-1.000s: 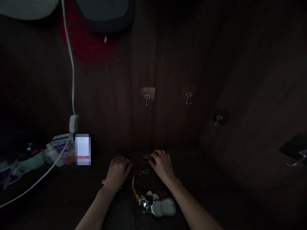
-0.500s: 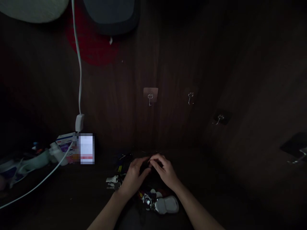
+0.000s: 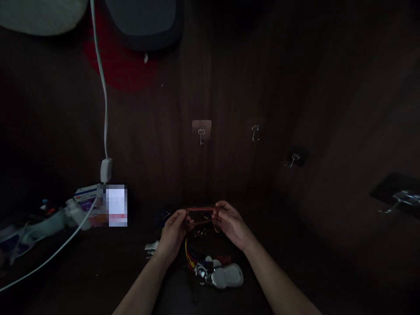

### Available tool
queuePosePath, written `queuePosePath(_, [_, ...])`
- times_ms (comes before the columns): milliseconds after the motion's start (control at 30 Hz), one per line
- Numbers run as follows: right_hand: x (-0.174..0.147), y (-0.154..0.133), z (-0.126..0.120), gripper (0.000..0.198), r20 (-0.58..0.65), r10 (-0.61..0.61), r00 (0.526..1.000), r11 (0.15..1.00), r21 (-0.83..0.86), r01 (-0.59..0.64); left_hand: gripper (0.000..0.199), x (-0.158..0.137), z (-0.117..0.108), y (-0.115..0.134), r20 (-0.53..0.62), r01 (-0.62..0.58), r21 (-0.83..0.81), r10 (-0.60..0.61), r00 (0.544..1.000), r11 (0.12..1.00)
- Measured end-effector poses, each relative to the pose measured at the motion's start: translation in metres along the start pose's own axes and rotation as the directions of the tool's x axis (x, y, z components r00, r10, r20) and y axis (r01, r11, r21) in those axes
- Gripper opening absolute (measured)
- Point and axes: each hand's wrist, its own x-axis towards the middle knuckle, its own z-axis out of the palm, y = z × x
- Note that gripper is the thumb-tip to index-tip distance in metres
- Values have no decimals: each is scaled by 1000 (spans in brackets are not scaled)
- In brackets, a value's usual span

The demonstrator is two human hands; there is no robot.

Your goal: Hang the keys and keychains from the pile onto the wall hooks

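A thin reddish-brown band (image 3: 201,209) is stretched in a loop between my hands, its upper side pulled straight. My left hand (image 3: 173,234) pinches its left end; my right hand (image 3: 232,225) grips the right end, fingers closed. Below them on the dark surface lies a silver-grey key fob (image 3: 227,275) with a metal clasp (image 3: 201,272). Red, yellow and blue cords (image 3: 187,253) run up from the clasp toward my left hand. Some keys (image 3: 151,247) with a white tag show partly behind my left wrist. Dim light hides the small things under the band.
Metal hooks (image 3: 201,132) are stuck on the dark wood walls ahead and at right. A white cable (image 3: 104,100) with an inline switch (image 3: 106,169) hangs at left. Boxes (image 3: 87,197), a white bottle (image 3: 77,214) and a blurred bright panel (image 3: 117,203) stand at left.
My hands have moved apart from close together, and the reddish-brown band now shows stretched between them. The coloured cords below have come into view. The view has shifted slightly.
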Motion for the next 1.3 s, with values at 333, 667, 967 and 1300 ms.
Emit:
queuePosePath(333, [2, -8, -6, 39, -156, -70, 985, 973, 207, 102, 28, -6, 4, -12, 249, 120, 184, -165, 955, 976])
queuePosePath(667, [4, -8, -8, 36, -168, -126, 978, 976, 157, 153, 34, -5, 3, -22, 302, 75, 317, -176, 937, 945])
queuePosePath(967, [5, -29, -1, 28, -232, -277, 932, 958, 8, 287, 42, 0, 5, -17, 74, -120, 381, 99, 992, 917])
queuePosePath(1300, [47, -66, 53, 29, -110, -611, 784, 724, -478, 498, 17, 1, -14, -20, 216, -452, 748, 466, 858, 485])
